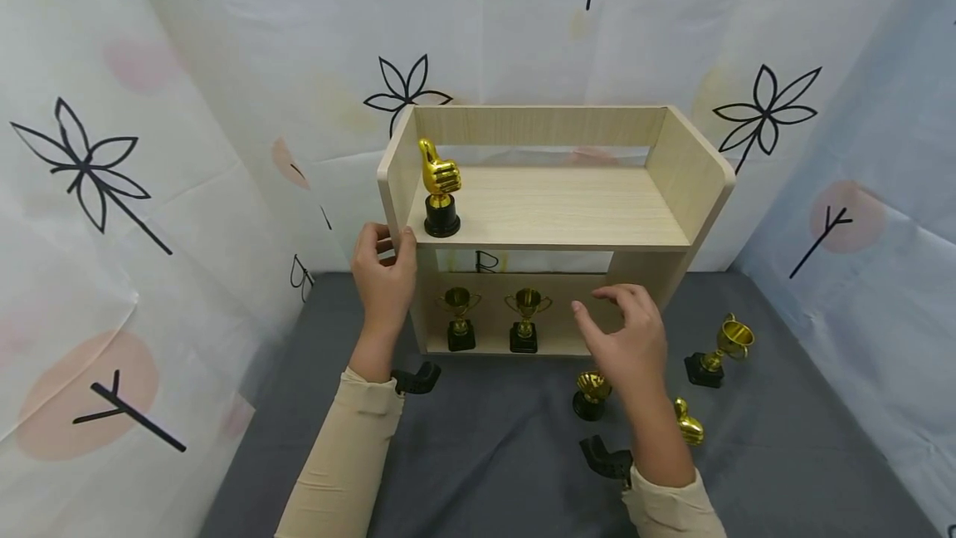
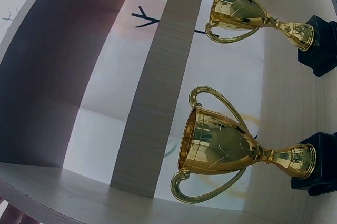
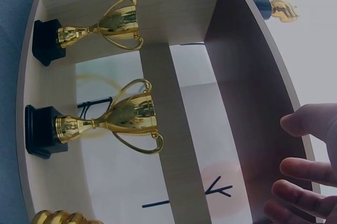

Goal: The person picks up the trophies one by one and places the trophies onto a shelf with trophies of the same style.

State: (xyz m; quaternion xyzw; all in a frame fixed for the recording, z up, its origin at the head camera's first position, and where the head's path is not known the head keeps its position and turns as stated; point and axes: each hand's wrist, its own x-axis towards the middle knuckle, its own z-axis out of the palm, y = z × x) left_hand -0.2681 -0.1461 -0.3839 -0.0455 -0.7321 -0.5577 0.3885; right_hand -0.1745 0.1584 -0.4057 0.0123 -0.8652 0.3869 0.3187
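My left hand (image 1: 384, 281) grips the left side panel of a pale wooden two-tier shelf (image 1: 553, 247), thumb at its front edge and fingers on the outer side. My right hand (image 1: 627, 339) is in front of the lower tier's right part, thumb and fingers spread, holding nothing. A gold thumbs-up trophy (image 1: 441, 181) with a black base stands at the upper tier's left end. Below, two gold two-handled cup trophies stand side by side, the left one (image 1: 459, 314) and the right one (image 1: 524, 318); both show large in the left wrist view.
On the grey cloth (image 1: 478, 455) stands a gold ridged trophy (image 1: 592, 393), left of the right forearm. Another thumbs-up trophy (image 1: 689, 423) is partly hidden behind that forearm. Farther right is a third cup trophy (image 1: 720, 349). Patterned white cloth (image 1: 261, 23) hangs around the table.
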